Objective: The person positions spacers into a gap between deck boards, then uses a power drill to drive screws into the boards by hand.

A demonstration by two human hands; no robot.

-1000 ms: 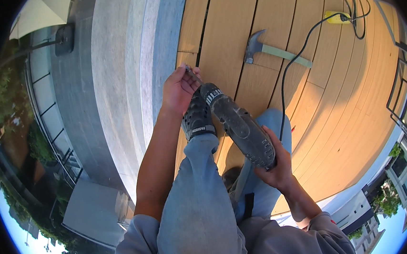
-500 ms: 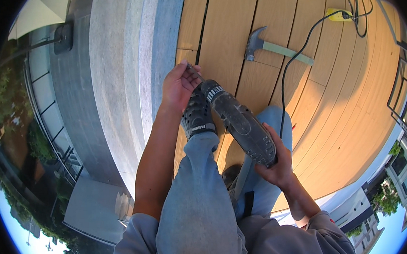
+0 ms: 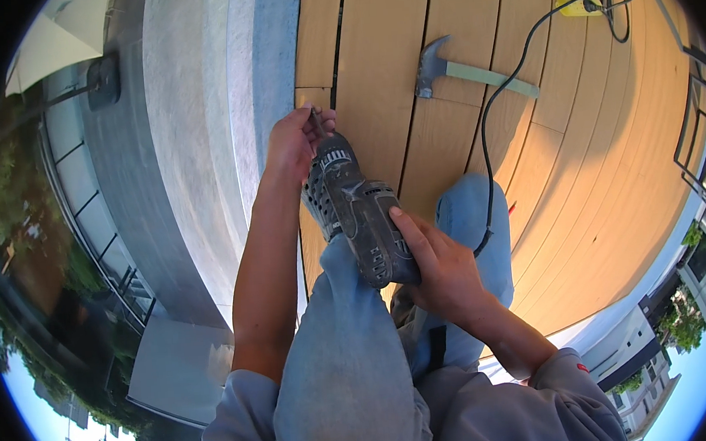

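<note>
Swinging its rear further left of the hammer (image 3: 474, 72), our drill (image 3: 361, 211) is looking heavy and rigid, calling for a firm rear grip; we're holding it there right-handed (image 3: 450, 272), while our left hand (image 3: 291, 147) is pinching the slim bit (image 3: 320, 126).

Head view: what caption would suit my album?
Right hand holding a drill, left hand at its tip, hammer lying on boards.

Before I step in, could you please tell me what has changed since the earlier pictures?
The right hand has swung the drill leftward at its rear, toward the left leg. Nothing was let go: the left hand stays at the bit. The hammer lies as before.
</note>
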